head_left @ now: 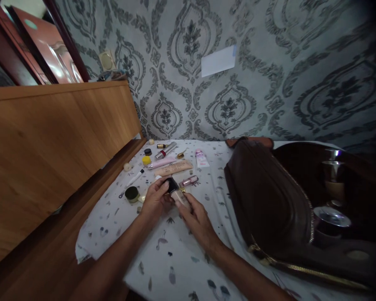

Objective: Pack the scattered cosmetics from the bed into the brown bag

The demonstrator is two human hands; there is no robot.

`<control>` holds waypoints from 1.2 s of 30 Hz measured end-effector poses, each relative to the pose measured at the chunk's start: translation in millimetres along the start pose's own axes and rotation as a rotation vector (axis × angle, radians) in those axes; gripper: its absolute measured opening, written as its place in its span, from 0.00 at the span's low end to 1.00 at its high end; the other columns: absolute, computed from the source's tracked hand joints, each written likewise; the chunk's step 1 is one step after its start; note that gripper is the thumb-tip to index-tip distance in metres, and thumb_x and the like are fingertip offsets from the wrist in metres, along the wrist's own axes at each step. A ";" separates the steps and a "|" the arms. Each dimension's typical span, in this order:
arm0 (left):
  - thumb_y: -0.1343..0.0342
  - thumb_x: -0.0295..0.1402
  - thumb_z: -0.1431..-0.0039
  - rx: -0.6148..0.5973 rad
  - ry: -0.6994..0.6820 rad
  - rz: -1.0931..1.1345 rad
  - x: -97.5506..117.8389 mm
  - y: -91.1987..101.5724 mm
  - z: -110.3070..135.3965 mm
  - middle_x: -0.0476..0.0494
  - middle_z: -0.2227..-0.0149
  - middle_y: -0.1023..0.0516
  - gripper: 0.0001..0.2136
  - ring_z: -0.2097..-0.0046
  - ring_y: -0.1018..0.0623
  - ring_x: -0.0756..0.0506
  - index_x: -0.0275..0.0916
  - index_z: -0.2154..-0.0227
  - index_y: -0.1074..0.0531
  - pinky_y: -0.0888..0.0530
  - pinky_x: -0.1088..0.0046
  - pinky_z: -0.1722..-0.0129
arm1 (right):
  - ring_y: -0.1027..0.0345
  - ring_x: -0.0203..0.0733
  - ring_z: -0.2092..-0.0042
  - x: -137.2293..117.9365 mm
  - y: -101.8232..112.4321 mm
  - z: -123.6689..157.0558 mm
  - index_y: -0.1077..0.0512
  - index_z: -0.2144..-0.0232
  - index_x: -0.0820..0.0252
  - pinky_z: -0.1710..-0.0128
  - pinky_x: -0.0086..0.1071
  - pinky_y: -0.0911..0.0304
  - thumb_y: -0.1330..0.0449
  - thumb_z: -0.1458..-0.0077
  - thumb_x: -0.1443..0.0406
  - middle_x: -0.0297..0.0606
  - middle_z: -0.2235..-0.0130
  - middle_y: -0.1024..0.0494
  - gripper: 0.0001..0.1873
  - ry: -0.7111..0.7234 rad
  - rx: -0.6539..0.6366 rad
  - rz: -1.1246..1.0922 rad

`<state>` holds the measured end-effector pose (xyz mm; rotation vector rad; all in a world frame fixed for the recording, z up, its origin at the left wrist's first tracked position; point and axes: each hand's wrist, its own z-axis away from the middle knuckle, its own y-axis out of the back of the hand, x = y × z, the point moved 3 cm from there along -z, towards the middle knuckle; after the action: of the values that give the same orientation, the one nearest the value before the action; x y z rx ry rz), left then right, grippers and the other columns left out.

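Observation:
Both hands meet on a foundation bottle with a black cap, held tilted above the printed cloth. My left hand grips it at the cap end, thumb on the black cap. Around the beige lower part, the fingers of my right hand are closed. Just beyond the bottle lie a small pink tube and a peach-coloured squeeze tube. A dark round jar lid stands left of my left hand. What lies directly under the hands is partly hidden.
Several cosmetics lie farther back, among them a yellow-lidded jar, a silver tube and a white-and-pink tube. An open brown zipped bag fills the right side, with shiny containers inside. A wooden panel borders the left.

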<state>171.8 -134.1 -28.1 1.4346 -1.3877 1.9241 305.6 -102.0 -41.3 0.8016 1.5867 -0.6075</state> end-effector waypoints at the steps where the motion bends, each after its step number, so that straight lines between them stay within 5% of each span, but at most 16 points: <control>1: 0.26 0.39 0.61 -0.008 0.004 -0.009 -0.7 -0.3 0.5 0.49 0.69 0.23 0.22 0.77 0.27 0.55 0.35 0.63 0.24 0.31 0.82 0.78 | 0.45 0.36 0.75 -0.5 0.4 0.1 0.30 0.63 0.59 0.77 0.28 0.47 0.45 0.44 0.52 0.28 0.78 0.37 0.17 0.000 0.005 0.003; 10: 0.29 0.40 0.57 -0.032 -0.024 -0.084 -0.5 -1.7 7.1 0.46 0.65 0.23 0.19 0.66 0.24 0.51 0.36 0.63 0.23 0.27 0.78 0.64 | 0.44 0.36 0.71 -1.6 2.5 0.7 0.32 0.65 0.60 0.73 0.29 0.46 0.46 0.44 0.53 0.31 0.73 0.36 0.16 0.034 -0.014 0.007; 23: 0.29 0.42 0.59 -0.078 -0.075 -0.092 4.5 -3.2 7.5 0.45 0.65 0.22 0.20 0.64 0.24 0.48 0.37 0.64 0.23 0.28 0.75 0.61 | 0.46 0.35 0.74 4.1 1.0 -0.6 0.32 0.65 0.58 0.76 0.29 0.49 0.44 0.44 0.51 0.29 0.76 0.38 0.16 0.025 -0.055 -0.065; 32: 0.35 0.42 0.49 -0.211 -0.232 -0.392 8.5 -9.8 14.2 0.42 0.59 0.22 0.17 0.57 0.24 0.44 0.39 0.58 0.23 0.29 0.72 0.55 | 0.46 0.35 0.78 14.0 -0.8 -2.5 0.31 0.60 0.59 0.79 0.28 0.48 0.41 0.46 0.48 0.27 0.79 0.36 0.22 -0.032 -0.063 -0.104; 36: 0.42 0.44 0.41 -0.147 -0.266 -0.463 11.0 -9.1 15.8 0.43 0.60 0.22 0.14 0.57 0.24 0.43 0.40 0.58 0.23 0.29 0.72 0.57 | 0.44 0.36 0.76 9.5 1.3 -1.8 0.31 0.59 0.58 0.78 0.29 0.46 0.42 0.45 0.47 0.29 0.77 0.34 0.22 -0.007 -0.027 -0.091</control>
<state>182.2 -146.4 -14.1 1.7957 -1.1403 1.3556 304.9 -98.3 -50.3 0.7093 1.6283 -0.6522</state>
